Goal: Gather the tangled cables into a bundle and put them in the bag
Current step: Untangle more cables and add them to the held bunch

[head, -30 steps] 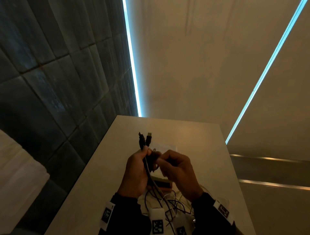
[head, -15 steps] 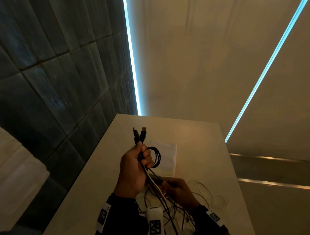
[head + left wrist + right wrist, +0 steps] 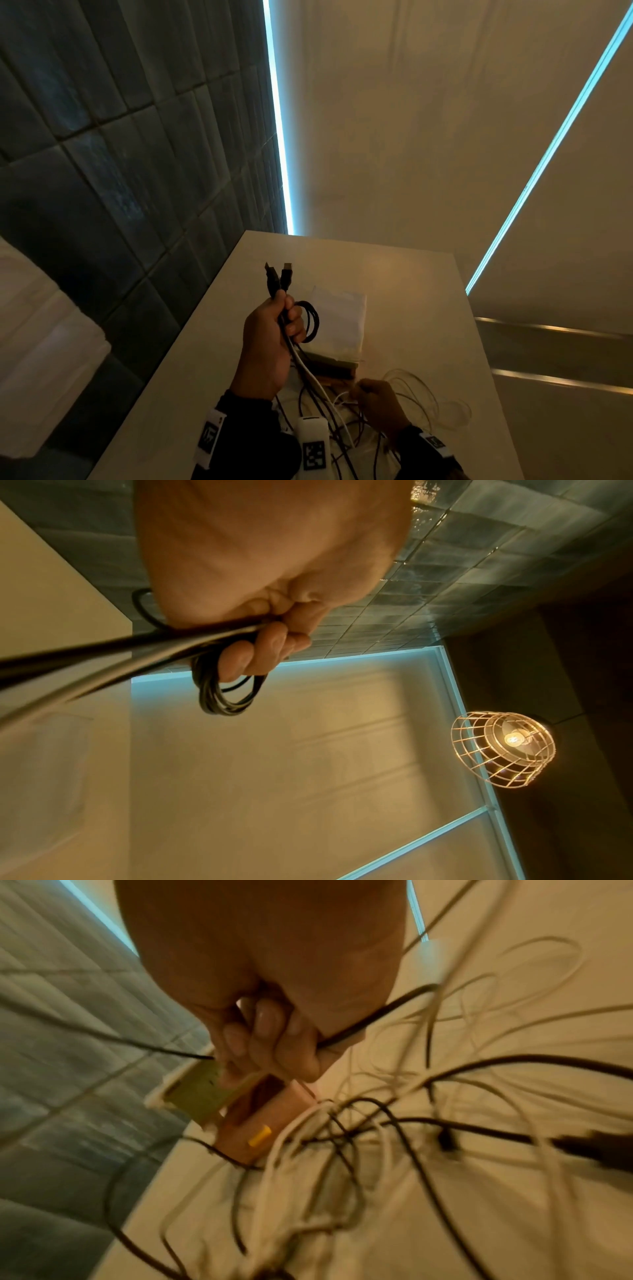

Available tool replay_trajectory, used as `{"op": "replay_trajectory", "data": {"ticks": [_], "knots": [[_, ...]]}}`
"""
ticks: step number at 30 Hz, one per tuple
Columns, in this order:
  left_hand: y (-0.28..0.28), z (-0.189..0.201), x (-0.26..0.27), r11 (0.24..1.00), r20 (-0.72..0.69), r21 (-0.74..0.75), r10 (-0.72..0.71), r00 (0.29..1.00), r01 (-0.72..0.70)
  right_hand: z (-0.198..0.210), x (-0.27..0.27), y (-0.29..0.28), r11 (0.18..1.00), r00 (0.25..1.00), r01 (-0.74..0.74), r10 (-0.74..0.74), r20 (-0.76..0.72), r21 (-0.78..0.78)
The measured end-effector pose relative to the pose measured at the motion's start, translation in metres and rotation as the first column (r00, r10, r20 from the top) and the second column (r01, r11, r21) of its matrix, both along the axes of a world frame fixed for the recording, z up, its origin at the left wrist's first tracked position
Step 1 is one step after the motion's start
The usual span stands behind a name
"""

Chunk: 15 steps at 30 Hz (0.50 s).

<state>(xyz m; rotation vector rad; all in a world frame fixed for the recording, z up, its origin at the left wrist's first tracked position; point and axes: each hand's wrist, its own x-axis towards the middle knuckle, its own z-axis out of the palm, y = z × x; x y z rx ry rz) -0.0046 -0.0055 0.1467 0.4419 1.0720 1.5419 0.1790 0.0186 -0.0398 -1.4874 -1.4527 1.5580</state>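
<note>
1. Black cable coil (image 3: 310,320) hangs from the left hand (image 3: 265,342), whose fingers are curled tight around it and around a white cable (image 3: 308,371); two black plugs (image 3: 278,279) stick up out of the fist toward 12 o'clock.
2. From the left wrist view, the same coil (image 3: 226,696) loops under the curled fingers (image 3: 260,653), and the cable strands run off taut toward 9 o'clock.
3. The right hand (image 3: 378,402), at 5 o'clock from the left hand and low over the counter (image 3: 411,308), has its grip closed on a thin black cable (image 3: 373,1015) that passes through its curled fingers (image 3: 270,1039).
4. The loose tangle of cables (image 3: 342,425) lies on the counter at 6 o'clock, around and under the right hand, black and white strands crossing.
5. A white bag (image 3: 339,318) lies flat on the counter at 3 o'clock from the left hand, apart from the tangle.
6. A small pink box (image 3: 263,1123) sits between the bag and the tangle, just beneath the right fingers.
</note>
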Motion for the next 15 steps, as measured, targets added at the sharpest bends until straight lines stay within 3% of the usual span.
{"op": "replay_trajectory", "data": {"ticks": [3,5,8,11,13,15], "knots": [[0.001,-0.007,0.0,0.998,-0.065,-0.054,0.026,0.998,-0.029,0.044,-0.004,0.017,0.985,0.978,0.173,-0.172,-0.116,-0.006],[0.002,-0.009,0.001,0.995,-0.094,-0.087,0.037,0.995,-0.045,0.078,-0.009,0.024,0.975,0.946,0.221,-0.205,-0.252,0.038],[0.003,-0.011,0.008,0.989,-0.134,-0.132,0.056,0.989,-0.074,0.13,-0.022,0.023,0.968,0.919,0.166,-0.083,-0.385,0.188],[0.005,-0.011,0.013,0.982,-0.163,-0.155,0.078,0.983,-0.104,0.166,-0.034,0.014,0.938,0.916,-0.006,0.145,-0.375,0.346],[0.005,-0.008,0.015,0.988,-0.098,-0.134,0.065,0.993,-0.078,0.173,-0.038,0.008,0.91,0.91,-0.11,0.254,-0.327,0.4],[0.004,-0.004,0.016,0.996,0.054,-0.085,0.03,0.998,-0.025,0.169,-0.039,0.003,0.914,0.894,-0.179,0.306,-0.327,0.363]]}}
